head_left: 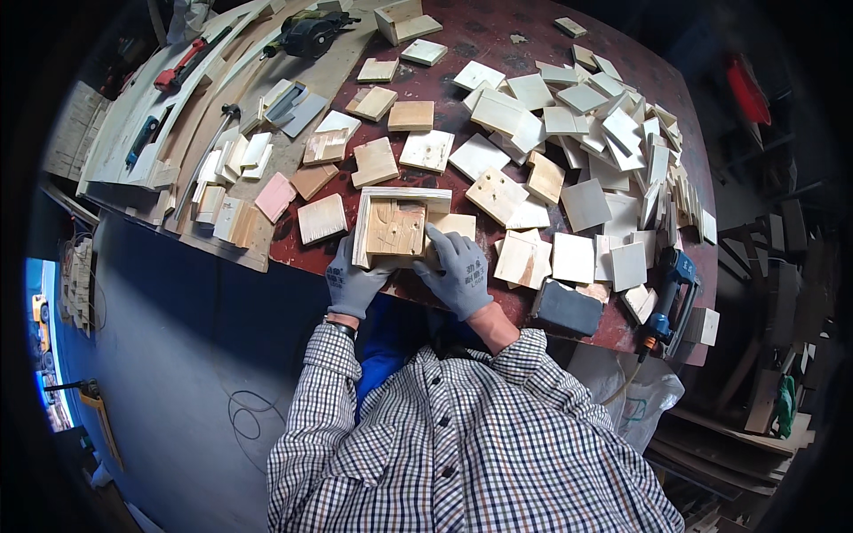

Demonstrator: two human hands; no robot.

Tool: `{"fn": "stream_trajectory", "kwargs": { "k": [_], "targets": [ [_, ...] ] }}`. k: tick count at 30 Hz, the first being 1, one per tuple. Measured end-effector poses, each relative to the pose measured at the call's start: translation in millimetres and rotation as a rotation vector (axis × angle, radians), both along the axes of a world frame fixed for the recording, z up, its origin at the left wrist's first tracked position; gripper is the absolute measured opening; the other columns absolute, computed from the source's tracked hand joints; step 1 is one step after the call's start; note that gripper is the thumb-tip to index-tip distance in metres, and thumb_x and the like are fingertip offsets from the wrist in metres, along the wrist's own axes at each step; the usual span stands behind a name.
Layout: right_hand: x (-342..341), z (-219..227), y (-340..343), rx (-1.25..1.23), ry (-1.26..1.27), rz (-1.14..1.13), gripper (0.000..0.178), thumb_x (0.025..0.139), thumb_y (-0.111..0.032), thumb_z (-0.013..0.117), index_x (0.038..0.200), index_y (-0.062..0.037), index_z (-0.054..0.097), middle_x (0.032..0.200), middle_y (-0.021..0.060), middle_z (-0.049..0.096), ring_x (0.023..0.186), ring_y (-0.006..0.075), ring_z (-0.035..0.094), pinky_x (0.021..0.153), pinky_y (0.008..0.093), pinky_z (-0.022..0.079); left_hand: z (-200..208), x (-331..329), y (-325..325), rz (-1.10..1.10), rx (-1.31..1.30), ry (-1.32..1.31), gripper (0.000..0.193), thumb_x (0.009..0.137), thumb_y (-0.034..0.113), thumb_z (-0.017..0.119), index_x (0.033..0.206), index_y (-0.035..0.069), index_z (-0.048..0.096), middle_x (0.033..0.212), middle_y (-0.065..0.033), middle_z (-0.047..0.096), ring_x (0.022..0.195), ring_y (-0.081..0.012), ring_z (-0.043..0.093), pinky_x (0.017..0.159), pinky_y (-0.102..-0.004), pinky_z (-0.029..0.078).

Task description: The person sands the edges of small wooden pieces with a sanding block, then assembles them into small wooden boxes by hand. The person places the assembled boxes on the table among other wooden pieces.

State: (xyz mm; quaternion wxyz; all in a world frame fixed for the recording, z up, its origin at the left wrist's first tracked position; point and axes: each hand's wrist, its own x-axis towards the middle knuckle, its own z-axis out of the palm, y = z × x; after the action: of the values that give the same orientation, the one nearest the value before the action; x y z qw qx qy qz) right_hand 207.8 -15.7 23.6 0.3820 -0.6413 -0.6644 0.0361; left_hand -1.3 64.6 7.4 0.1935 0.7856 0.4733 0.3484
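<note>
Both my hands wear grey work gloves with dark print on the back. Between them, at the near edge of the table, is a small wooden box frame (362,218) with pale walls along its far and left sides. A browner wood board (397,226) with knots and rough marks lies within those walls. My left hand (351,282) grips the frame's near left corner, its fingers partly hidden beneath. My right hand (455,271) closes on the near right side of the same piece, fingers against the board's right edge. Another pale block (458,226) lies just beyond the right fingers.
Loose wood blocks (586,206) are heaped across the dark red table (498,40). A blue nail gun (673,298) with a hose and a dark grey box (569,307) sit at the near right. A circular saw (309,34) and red tool (182,67) lie far left.
</note>
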Motion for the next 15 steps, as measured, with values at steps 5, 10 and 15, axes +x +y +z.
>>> {"fn": "stream_trajectory", "kwargs": {
  "k": [5, 10, 15],
  "targets": [
    [-1, -2, 0, -0.031, -0.045, 0.000, 0.088, 0.078, -0.029, 0.088, 0.153, -0.0083, 0.048, 0.106, 0.0111, 0.063, 0.092, 0.0325, 0.063, 0.081, 0.0442, 0.052, -7, -4, 1, 0.013, -0.013, 0.013, 0.068, 0.079, 0.042, 0.092, 0.131, 0.008, 0.065, 0.110, -0.0133, 0.069, 0.093, -0.0368, 0.072, 0.077, -0.0454, 0.061],
    [-1, -6, 2, -0.010, -0.073, -0.013, 0.086, 0.079, -0.028, 0.087, 0.153, -0.0077, 0.049, 0.105, 0.0115, 0.063, 0.092, 0.0328, 0.063, 0.082, 0.0446, 0.052, -2, 2, 1, 0.016, 0.023, -0.005, 0.057, 0.083, 0.045, 0.089, 0.118, 0.006, 0.068, 0.105, -0.0133, 0.067, 0.092, -0.0371, 0.071, 0.076, -0.0458, 0.059],
    [2, -3, -1, 0.017, -0.038, 0.025, 0.079, 0.085, -0.031, 0.083, 0.152, -0.0047, 0.049, 0.110, 0.0136, 0.064, 0.097, 0.0320, 0.064, 0.085, 0.0444, 0.052, -8, -5, 4, -0.027, 0.092, -0.056, 0.066, 0.085, 0.052, 0.086, 0.128, 0.006, 0.065, 0.106, -0.0155, 0.068, 0.092, -0.0383, 0.071, 0.076, -0.0465, 0.060]
  ]
}}
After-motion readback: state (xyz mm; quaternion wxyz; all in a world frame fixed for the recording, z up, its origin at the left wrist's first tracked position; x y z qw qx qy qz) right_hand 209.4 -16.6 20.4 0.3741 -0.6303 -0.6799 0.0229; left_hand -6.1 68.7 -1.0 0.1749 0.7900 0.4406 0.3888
